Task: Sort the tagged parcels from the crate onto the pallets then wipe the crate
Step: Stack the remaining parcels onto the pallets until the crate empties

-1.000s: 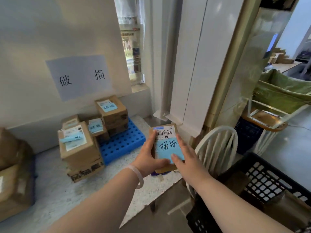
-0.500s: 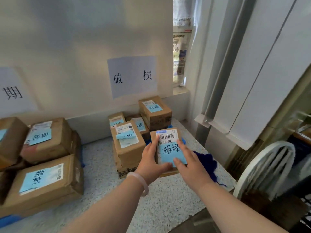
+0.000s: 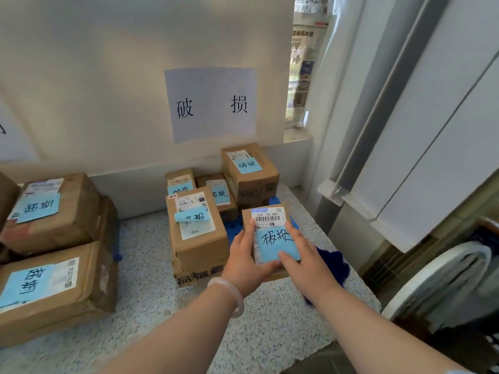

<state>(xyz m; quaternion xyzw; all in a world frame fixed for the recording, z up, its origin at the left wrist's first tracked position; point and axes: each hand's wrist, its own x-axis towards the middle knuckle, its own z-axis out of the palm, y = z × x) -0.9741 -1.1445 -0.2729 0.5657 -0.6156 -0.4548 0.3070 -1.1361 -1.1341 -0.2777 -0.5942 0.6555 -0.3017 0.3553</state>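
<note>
View has swung left and closer since a second ago: chair and black crate gone from centre, pallet stack now straight ahead, parcel carried in toward it. White wall (image 3: 108, 76) carries paper sign (image 3: 210, 103) reading 破损. Speckled floor (image 3: 151, 306) below. Left: two big boxes (image 3: 54, 287) with blue tags, stacked beside wall. Under sign, stack of tagged boxes (image 3: 198, 230) on blue pallet (image 3: 233, 225), mostly hidden. White chair back (image 3: 437, 279) at right edge. Dark blue cloth (image 3: 333, 261) on floor just behind right hand. Held parcel (image 3: 270, 233): small brown box, barcode label and blue 破损 tag on top, above pallet's right front, beside the stack. Left hand (image 3: 245, 263) grips its left side, thumb on top; right hand (image 3: 307, 263) grips right side, fingers (image 3: 294, 233) over tag. White bracelet (image 3: 232, 292) on left wrist.
</note>
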